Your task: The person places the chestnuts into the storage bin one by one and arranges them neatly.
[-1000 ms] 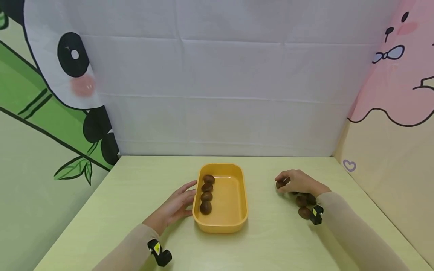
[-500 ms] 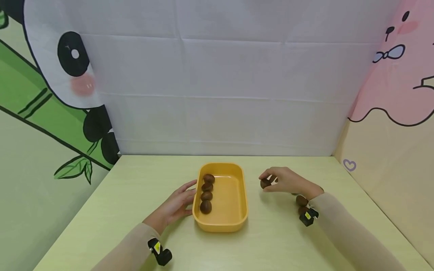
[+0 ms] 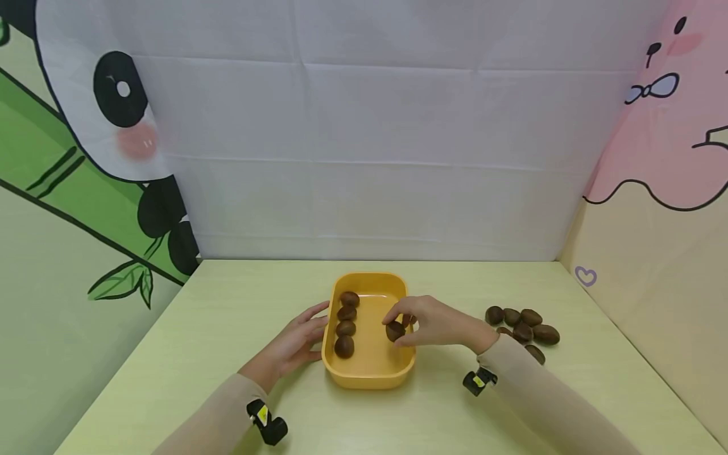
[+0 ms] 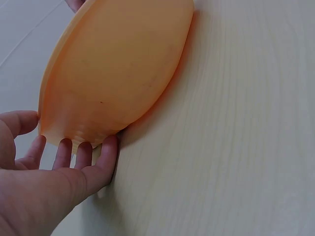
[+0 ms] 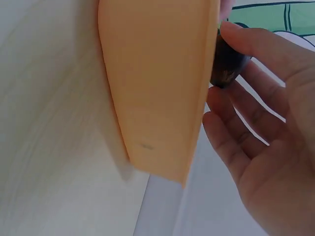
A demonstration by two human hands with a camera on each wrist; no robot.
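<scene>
A yellow rectangular tray [image 3: 370, 383] stands on the table, with several brown chestnuts [image 3: 345, 328] in a row along its left inner side. Fingers spread, my left hand [image 3: 292, 346] touches the tray's left outer wall; the left wrist view shows its fingertips [image 4: 109, 147] against that wall. Over the right part of the tray, my right hand [image 3: 436, 323] pinches a chestnut [image 3: 395, 331] between thumb and fingers. In the right wrist view this dark chestnut [image 5: 229, 61] is partly hidden by the tray's wall [image 5: 157, 88].
A loose group of several chestnuts [image 3: 522, 332] lies on the table [image 3: 432, 411] to the right, beyond the right wrist. A white cloth backdrop [image 3: 370, 158] rises at the table's far edge, with printed side panels left and right.
My right hand has carried a chestnut leftward from the group on the right to over the tray, uncovering the other chestnuts there. My left hand stays against the tray.
</scene>
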